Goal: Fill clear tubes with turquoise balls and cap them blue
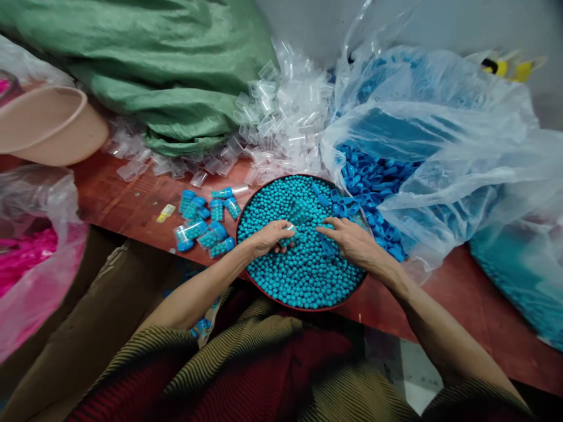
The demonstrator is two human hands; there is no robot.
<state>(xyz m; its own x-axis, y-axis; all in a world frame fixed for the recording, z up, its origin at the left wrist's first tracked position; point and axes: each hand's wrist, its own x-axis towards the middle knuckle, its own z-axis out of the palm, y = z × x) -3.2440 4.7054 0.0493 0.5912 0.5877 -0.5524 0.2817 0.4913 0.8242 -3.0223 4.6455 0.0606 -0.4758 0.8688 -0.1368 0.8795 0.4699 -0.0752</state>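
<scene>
A round red-rimmed tray full of small turquoise balls lies in front of me. Over its middle, my left hand is closed around a small clear plastic tube; turquoise balls show at it. To the right, my right hand hovers low over the balls, its fingers stretched out and apart. A blue plastic piece lies just under those fingers; whether they touch it is unclear. Several blue caps rest at the tray's upper right edge.
Filled, blue-capped tubes lie left of the tray on the red table. Behind are a heap of clear tubes and a green sack. Blue caps spill from a clear bag at right. A beige tub stands left.
</scene>
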